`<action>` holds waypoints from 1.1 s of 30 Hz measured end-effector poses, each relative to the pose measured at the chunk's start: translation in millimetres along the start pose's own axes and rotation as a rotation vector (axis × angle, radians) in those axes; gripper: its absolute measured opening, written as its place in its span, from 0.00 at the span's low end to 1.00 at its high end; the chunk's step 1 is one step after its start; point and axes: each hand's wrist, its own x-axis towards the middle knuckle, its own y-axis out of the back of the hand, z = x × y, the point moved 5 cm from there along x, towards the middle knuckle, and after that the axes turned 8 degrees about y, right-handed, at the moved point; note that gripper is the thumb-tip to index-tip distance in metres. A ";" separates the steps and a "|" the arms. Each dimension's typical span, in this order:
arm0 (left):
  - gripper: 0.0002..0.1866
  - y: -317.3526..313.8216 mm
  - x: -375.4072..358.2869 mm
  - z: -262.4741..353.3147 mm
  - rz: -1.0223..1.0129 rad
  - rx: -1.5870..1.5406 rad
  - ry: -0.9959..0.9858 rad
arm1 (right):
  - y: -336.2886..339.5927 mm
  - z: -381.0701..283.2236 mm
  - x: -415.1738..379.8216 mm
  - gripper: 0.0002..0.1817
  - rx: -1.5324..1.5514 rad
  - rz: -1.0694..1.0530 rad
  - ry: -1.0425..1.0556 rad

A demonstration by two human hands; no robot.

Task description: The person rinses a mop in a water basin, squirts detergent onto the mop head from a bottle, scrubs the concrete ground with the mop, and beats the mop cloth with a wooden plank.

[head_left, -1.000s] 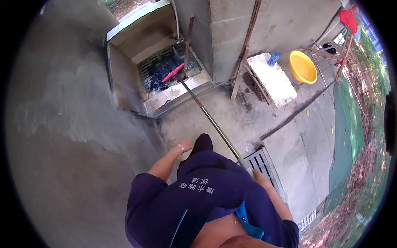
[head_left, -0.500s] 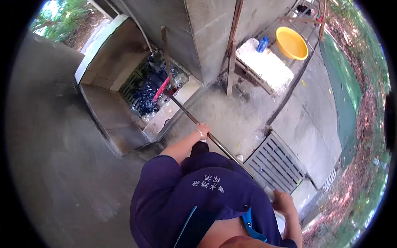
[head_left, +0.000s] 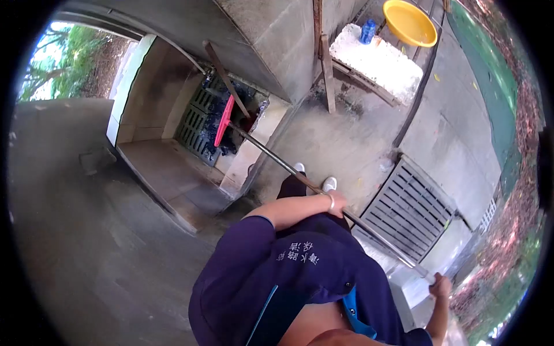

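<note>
My left hand [head_left: 336, 205], with a bracelet on the wrist, is closed around the middle of the metal pole of a mop [head_left: 277, 158]. Around the pole's pale end, far to the right, my right hand [head_left: 441, 285] is closed too. The mop's pink head [head_left: 225, 121] is over a tiled basin [head_left: 167, 167] at upper left. Dark blue, wet-looking strands spread near the head, over a slotted grate [head_left: 189, 127] in the basin floor. A wooden stick [head_left: 222, 72] leans in the basin, its lower end near something red, partly hidden.
A concrete wall [head_left: 283, 34] rises beside the basin. A white slab [head_left: 381, 66] on wooden supports bears a blue bottle [head_left: 367, 32], with a yellow basin [head_left: 410, 23] beyond. A floor grate [head_left: 407, 207] lies right of my feet. Green sheeting [head_left: 485, 75] borders leaf litter.
Both hands have moved right and back toward me with the pole. The pink head has lifted and turned more upright in view; the dark strands are less spread out. Both shoes now show.
</note>
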 end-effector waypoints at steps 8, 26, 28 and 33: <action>0.14 7.9 -49.5 -151.0 0.011 -0.066 0.193 | 39.4 -147.9 48.9 0.09 0.116 -0.101 -0.039; 0.28 -22.7 -88.7 -122.6 -0.272 0.030 0.038 | -15.3 -182.7 -20.0 0.09 0.236 -0.020 -0.173; 0.26 -16.1 -87.2 -87.1 -0.234 -0.044 -0.035 | -34.7 -136.4 -44.3 0.08 0.277 0.046 -0.149; 0.18 9.9 -97.4 -173.1 -0.032 -0.094 0.135 | 33.1 -210.0 37.1 0.12 0.263 0.041 -0.018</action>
